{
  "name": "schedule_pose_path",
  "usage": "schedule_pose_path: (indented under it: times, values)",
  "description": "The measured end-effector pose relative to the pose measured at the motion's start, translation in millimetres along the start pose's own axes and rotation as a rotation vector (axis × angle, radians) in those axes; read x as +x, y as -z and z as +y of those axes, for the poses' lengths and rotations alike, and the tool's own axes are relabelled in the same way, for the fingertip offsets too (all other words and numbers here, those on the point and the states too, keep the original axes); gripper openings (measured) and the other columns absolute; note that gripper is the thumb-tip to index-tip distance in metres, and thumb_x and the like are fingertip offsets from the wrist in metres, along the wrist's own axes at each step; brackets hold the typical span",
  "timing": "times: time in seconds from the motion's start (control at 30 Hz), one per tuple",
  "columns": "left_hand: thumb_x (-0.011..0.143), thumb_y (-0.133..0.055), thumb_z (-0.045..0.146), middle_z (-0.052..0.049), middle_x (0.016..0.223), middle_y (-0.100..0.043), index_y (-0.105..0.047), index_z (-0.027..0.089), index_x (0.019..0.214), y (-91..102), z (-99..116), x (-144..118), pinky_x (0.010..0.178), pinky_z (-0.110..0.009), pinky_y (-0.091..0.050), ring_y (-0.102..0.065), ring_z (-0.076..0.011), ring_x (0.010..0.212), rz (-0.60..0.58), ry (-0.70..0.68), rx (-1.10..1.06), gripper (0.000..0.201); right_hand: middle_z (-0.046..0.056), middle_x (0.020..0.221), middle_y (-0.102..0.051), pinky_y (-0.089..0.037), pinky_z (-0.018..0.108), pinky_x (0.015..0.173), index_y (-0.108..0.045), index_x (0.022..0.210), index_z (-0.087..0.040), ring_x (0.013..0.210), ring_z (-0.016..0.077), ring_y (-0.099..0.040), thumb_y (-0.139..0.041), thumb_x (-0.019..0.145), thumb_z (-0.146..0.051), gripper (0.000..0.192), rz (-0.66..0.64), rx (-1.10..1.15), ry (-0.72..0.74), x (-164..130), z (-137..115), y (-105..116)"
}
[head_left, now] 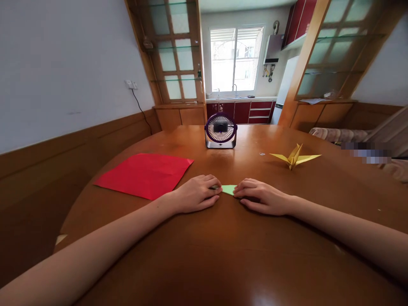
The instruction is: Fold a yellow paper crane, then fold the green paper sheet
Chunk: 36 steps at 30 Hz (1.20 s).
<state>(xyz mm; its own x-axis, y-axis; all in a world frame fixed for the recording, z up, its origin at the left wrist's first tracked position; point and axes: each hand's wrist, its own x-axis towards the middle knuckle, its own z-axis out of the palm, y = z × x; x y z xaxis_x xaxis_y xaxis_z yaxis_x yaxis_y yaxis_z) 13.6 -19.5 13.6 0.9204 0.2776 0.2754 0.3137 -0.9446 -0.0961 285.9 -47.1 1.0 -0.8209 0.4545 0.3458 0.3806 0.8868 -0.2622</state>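
Note:
A small folded piece of light green paper (pixel 228 189) lies on the wooden table between my two hands. My left hand (pixel 200 193) rests on the table with its fingers closed on the paper's left end. At the paper's right end, the curled fingers of my right hand (pixel 261 195) press on it. Both ends of the paper are hidden under the fingers, so its full shape does not show.
A red paper sheet (pixel 145 174) lies flat to the left. A yellow folded paper crane (pixel 295 158) stands to the right. Behind my hands is a small purple fan (pixel 220 129). The round brown table (pixel 219 250) spreads out beneath everything.

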Motion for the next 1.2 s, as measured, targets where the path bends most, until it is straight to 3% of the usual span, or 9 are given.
schedule_pose_path:
  times: [0.13, 0.3, 0.53, 0.63, 0.73, 0.9, 1.03, 1.2]
  values:
    - [0.098, -0.041, 0.03, -0.011, 0.113, -0.06, -0.069, 0.02, 0.111, -0.9, -7, -4, 0.091, -0.038, -0.046, -0.056, -0.0224, 0.103, 0.014, 0.041, -0.047, 0.032, 0.014, 0.104, -0.058, -0.048, 0.042, 0.085, -0.048, 0.137, -0.015, 0.094, 0.023, -0.054, -0.043, 0.097, -0.03, 0.043, -0.069, -0.142, 0.011, 0, -2, -1]
    - [0.097, -0.045, 0.033, -0.008, 0.113, -0.063, -0.064, 0.025, 0.121, 0.9, -23, -11, 0.092, -0.037, -0.045, -0.058, -0.0213, 0.104, -0.011, 0.052, -0.126, 0.032, 0.014, 0.105, -0.056, -0.046, 0.042, 0.088, -0.05, 0.136, -0.016, 0.095, 0.0233, -0.053, -0.041, 0.097, -0.03, 0.042, -0.075, -0.195, 0.031, 1, -2, -2]
    - [0.096, -0.045, 0.028, -0.008, 0.109, -0.064, -0.074, 0.021, 0.098, 0.0, -23, -12, 0.093, -0.034, -0.047, -0.058, -0.02, 0.106, 0.066, 0.088, -0.177, 0.03, 0.015, 0.109, -0.056, -0.048, 0.043, 0.09, -0.051, 0.135, -0.016, 0.099, 0.0235, -0.054, -0.043, 0.096, -0.028, 0.042, -0.093, -0.193, 0.03, 2, -1, -2]
    - [0.096, -0.046, 0.028, -0.008, 0.105, -0.064, -0.075, 0.02, 0.092, -2.5, -22, -12, 0.094, -0.035, -0.046, -0.056, -0.0211, 0.11, 0.076, 0.088, -0.178, 0.03, 0.017, 0.123, -0.053, -0.044, 0.046, 0.099, -0.05, 0.136, -0.014, 0.114, 0.0262, -0.051, -0.044, 0.096, -0.028, 0.043, -0.074, -0.179, 0.031, 1, 0, -4]
    - [0.096, -0.046, 0.029, -0.008, 0.101, -0.065, -0.074, 0.02, 0.093, -6.0, -26, -13, 0.089, -0.033, -0.049, -0.06, -0.0189, 0.102, 0.121, 0.094, -0.193, 0.03, 0.017, 0.135, -0.049, -0.039, 0.047, 0.106, -0.046, 0.139, -0.014, 0.127, 0.0271, -0.045, -0.044, 0.096, -0.027, 0.045, -0.07, -0.136, 0.044, 0, 1, -5]
    - [0.095, -0.047, 0.026, -0.009, 0.098, -0.069, -0.073, 0.018, 0.097, -10.0, -34, -17, 0.081, -0.03, -0.052, -0.064, -0.0172, 0.09, 0.186, 0.041, -0.196, 0.027, 0.017, 0.134, -0.053, -0.041, 0.045, 0.106, -0.047, 0.138, -0.016, 0.126, 0.0248, -0.049, -0.045, 0.097, -0.026, 0.043, -0.058, -0.065, 0.035, -1, 1, -5]
    - [0.095, -0.044, 0.025, -0.009, 0.095, -0.069, -0.073, 0.018, 0.086, -10.8, -32, -17, 0.078, -0.029, -0.052, -0.064, -0.0165, 0.087, 0.209, 0.063, -0.186, 0.031, 0.017, 0.134, -0.054, -0.042, 0.045, 0.106, -0.049, 0.137, -0.015, 0.125, 0.0247, -0.05, -0.046, 0.096, -0.026, 0.042, -0.057, -0.063, 0.032, -1, 1, -5]
    - [0.094, -0.048, 0.028, -0.008, 0.095, -0.066, -0.072, 0.018, 0.079, -11.4, -33, -16, 0.086, -0.032, -0.051, -0.061, -0.0193, 0.102, 0.191, 0.117, -0.208, 0.031, 0.016, 0.13, -0.057, -0.045, 0.044, 0.102, -0.055, 0.132, -0.017, 0.121, 0.0245, -0.054, -0.047, 0.095, -0.025, 0.038, 0.004, -0.068, 0.031, -4, 1, -6]
